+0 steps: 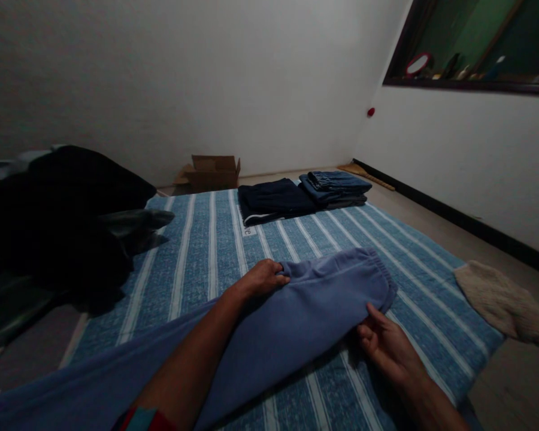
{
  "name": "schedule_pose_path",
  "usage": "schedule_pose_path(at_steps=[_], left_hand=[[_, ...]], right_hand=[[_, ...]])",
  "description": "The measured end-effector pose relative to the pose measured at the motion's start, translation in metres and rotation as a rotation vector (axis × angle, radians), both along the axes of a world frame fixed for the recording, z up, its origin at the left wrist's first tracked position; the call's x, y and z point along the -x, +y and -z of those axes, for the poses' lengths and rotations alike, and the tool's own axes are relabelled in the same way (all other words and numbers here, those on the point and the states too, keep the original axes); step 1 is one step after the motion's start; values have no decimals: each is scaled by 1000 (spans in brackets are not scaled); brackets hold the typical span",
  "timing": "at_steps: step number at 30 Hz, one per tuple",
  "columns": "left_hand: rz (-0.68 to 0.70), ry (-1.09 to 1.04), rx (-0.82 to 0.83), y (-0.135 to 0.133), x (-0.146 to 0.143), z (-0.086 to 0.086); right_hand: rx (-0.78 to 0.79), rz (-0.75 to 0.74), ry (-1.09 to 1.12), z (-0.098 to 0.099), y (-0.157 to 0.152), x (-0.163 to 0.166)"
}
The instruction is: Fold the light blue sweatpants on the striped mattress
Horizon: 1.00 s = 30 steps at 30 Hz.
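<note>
Striped cloth (197, 251) beneath; blue trousers (309, 311), apparently, between both hands (261, 280) (388, 350).

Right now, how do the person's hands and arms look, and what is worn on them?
The left hand and right hand wear no gloves. A sleeve with red and teal bands shows on the left arm; the right arm shows no sleeve.
</note>
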State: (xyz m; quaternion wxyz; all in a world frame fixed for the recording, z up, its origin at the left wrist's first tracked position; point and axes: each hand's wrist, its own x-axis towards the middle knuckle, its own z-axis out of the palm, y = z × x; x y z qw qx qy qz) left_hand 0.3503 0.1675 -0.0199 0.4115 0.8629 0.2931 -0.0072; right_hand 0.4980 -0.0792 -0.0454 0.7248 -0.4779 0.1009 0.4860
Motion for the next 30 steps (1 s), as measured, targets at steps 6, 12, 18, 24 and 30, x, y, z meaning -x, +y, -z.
schedule_pose_path(at_steps=[6, 12, 18, 24, 30], left_hand=[[-4, 26, 43, 2, 0, 0], [35, 56, 201, 9, 13, -9], [35, 91, 302, 13, 30, -20], [1, 101, 314, 16, 32, -13], [-10, 85, 271, 18, 29, 0]], right_hand=[[102, 13, -152, 8, -8, -6], [49, -109, -65, 3, -14, 16], [75, -303, 26, -3, -1, 78], [50, -472, 41, 0, 14, 112], [112, -548, 10, 16, 6, 114]])
